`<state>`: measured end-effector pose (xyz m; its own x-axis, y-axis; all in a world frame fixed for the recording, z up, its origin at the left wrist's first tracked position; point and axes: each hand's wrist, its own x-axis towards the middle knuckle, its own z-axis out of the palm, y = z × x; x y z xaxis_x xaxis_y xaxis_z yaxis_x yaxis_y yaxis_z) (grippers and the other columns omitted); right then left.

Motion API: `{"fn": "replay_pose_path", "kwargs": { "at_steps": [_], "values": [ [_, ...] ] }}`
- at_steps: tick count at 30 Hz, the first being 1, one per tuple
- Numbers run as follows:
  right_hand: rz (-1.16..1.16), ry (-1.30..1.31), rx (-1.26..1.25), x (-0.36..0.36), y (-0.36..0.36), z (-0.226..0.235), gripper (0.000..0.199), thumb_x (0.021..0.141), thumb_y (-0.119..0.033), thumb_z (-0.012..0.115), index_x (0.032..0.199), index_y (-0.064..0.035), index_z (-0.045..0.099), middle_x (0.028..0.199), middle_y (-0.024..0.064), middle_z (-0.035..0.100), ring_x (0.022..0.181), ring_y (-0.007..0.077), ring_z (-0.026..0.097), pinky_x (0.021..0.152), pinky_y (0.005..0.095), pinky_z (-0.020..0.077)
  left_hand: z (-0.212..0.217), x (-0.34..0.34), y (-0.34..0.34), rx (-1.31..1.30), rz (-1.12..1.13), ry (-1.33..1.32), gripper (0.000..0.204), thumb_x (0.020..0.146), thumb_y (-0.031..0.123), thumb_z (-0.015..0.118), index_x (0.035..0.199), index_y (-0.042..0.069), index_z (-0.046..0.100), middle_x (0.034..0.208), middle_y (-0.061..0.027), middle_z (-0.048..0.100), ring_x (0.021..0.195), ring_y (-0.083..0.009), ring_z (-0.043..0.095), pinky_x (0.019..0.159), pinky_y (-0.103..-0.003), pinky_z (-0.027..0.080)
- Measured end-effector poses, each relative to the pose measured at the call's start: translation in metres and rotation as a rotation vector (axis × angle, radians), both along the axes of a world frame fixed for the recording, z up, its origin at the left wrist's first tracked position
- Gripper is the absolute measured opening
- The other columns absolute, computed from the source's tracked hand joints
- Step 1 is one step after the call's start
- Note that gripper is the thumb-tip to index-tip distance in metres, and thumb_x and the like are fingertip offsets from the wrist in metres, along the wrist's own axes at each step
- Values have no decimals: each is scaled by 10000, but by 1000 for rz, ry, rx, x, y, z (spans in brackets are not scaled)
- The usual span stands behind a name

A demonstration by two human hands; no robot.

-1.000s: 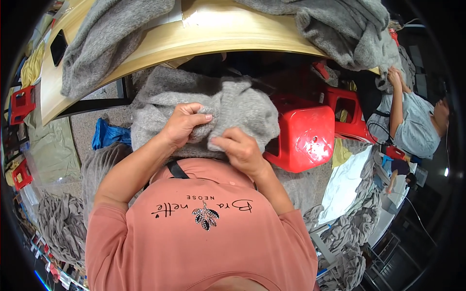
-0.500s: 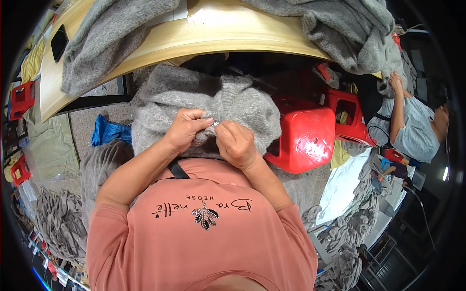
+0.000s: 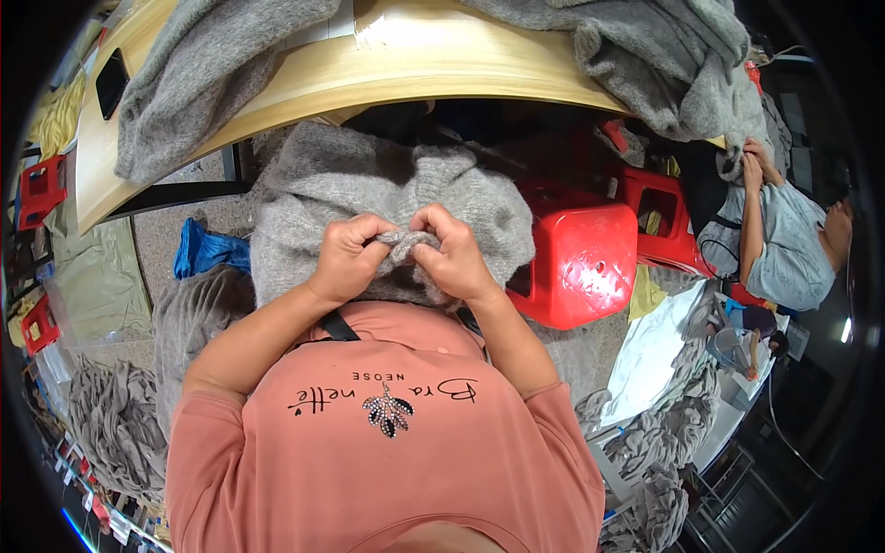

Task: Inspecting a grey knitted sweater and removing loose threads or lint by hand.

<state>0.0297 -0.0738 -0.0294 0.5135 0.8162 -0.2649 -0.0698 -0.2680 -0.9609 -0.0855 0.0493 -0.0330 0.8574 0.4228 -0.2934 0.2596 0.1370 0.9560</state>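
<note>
A grey fuzzy knit garment (image 3: 323,184) lies bunched in my lap, below the table's near edge. My left hand (image 3: 353,255) pinches a rolled fold of its edge between thumb and fingers. Close beside it, my right hand (image 3: 451,251) grips the same fold from the other side. A short length of twisted knit shows between the two hands. Whatever lies inside that fold is hidden.
Ahead is a pale wooden table (image 3: 415,64) with more grey knitwear (image 3: 654,55) and a black phone (image 3: 112,83). A red stool (image 3: 590,258) stands at my right. Beyond it, another person (image 3: 784,240) handles grey knit. Grey garments (image 3: 115,424) are heaped at left.
My right hand has turned and shifted slightly up and right. A rolled fold now stretches between my hands, where a small pale bit showed before. The other person's hands have come together.
</note>
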Motion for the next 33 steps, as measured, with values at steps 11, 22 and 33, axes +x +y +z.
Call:
{"fn": "replay_pose_path", "kwargs": {
  "at_steps": [11, 22, 33],
  "values": [
    [-138, -453, 37, -22, 8, -4, 144, 664, 26, 509, 797, 17, 562, 618, 122, 558, 510, 186, 541, 488, 294, 424, 3, 2, 0, 736, 26, -314, 267, 625, -126, 513, 855, -13, 587, 681, -126, 558, 586, -267, 556, 516, -325, 456],
    [-257, -385, 92, -15, 6, -6, 152, 679, 25, 499, 809, -16, 566, 713, 148, 574, 568, 274, 567, 522, 331, 451, 3, 17, -8, 869, 9, -380, 245, 655, -96, 524, 883, -10, 553, 711, -129, 552, 600, -281, 569, 507, -336, 464],
    [-393, -541, 57, -3, -24, -12, 208, 698, 42, 517, 900, 6, 549, 749, 91, 586, 636, 152, 564, 564, 279, 450, 4, 16, 2, 584, -216, -140, 90, 708, 16, 565, 797, 15, 555, 656, -149, 558, 587, -313, 567, 516, -378, 447]
  ]
}}
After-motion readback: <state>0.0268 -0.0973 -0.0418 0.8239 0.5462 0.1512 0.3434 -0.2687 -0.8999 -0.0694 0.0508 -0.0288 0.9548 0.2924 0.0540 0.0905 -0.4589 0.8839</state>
